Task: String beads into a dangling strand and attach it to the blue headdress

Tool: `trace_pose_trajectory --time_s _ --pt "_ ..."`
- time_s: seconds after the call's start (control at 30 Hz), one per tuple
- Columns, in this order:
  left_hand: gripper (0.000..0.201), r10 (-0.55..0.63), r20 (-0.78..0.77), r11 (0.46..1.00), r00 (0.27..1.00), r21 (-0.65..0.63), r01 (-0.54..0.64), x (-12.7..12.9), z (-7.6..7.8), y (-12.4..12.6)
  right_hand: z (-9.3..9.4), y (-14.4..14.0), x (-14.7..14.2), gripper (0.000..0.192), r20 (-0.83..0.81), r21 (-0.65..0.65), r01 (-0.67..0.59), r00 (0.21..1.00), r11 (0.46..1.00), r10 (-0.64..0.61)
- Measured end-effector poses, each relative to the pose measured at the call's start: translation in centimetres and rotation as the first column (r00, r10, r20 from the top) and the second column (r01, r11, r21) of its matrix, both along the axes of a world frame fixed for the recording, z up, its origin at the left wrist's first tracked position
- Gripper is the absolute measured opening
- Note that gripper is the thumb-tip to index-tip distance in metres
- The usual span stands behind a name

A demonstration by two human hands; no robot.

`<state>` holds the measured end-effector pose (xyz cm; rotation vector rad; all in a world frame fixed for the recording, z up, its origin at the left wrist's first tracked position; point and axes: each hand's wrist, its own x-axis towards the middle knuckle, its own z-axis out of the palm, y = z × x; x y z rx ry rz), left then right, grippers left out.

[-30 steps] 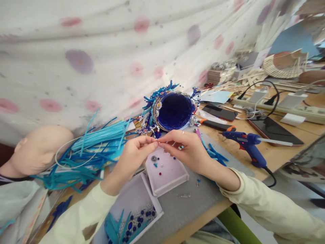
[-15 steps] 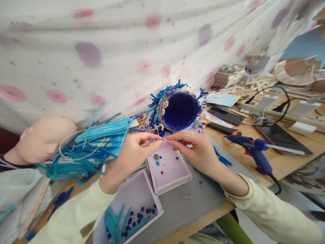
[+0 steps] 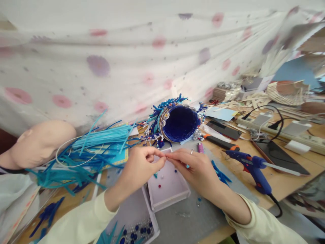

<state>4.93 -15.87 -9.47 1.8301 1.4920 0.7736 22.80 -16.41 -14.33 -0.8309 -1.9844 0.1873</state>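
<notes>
My left hand (image 3: 142, 167) and my right hand (image 3: 196, 166) meet fingertip to fingertip over a small white tray (image 3: 171, 196). Both are closed in a pinch; whatever lies between the fingertips is too small to make out. A tiny turquoise bead (image 3: 188, 166) shows against the fingers of my right hand, which wears a ring. In the small tray lie a few loose beads, among them a red bead (image 3: 159, 186). Beyond the hands, a dark blue headdress (image 3: 180, 123) lies with its hollow facing me, its rim crowded with beads and ornaments.
A larger white tray (image 3: 132, 210) holds blue and clear beads. Turquoise pipe cleaners (image 3: 101, 137) and a mannequin head (image 3: 48, 140) lie left. To the right are a blue glue gun (image 3: 251, 162) with its cord, pliers (image 3: 220, 141), phones (image 3: 223, 129) and a power strip (image 3: 299, 132).
The view has tipped upward, so the table sits lower in the picture. My fingertips remain together. The turquoise bead now shows at my right hand's fingers.
</notes>
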Motion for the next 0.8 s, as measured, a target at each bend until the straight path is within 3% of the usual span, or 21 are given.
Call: trace_pose_trajectory --time_s 0.3,0.5,0.7,0.8 --pt "0.021 0.035 -0.108 0.998 0.993 0.053 -0.029 0.3 0.1 -0.4 0.3 -1.2 0.0 0.014 0.073 -0.181 0.070 0.996 0.981 -0.058" --pt "0.026 0.072 -0.055 0.996 0.996 0.051 -0.069 -1.4 -0.1 0.4 0.4 -1.6 0.9 0.011 0.107 -0.273 0.115 0.990 0.955 -0.089" --pt "0.026 0.239 0.093 0.971 0.967 0.006 -0.240 -3.0 1.7 0.8 1.1 -3.1 3.4 0.009 0.108 -0.334 0.216 0.976 0.917 -0.190" --pt "0.028 0.267 0.036 0.961 0.963 0.066 -0.268 -3.9 2.5 1.3 1.4 -4.2 4.7 0.014 0.094 -0.363 0.276 0.961 0.890 -0.260"
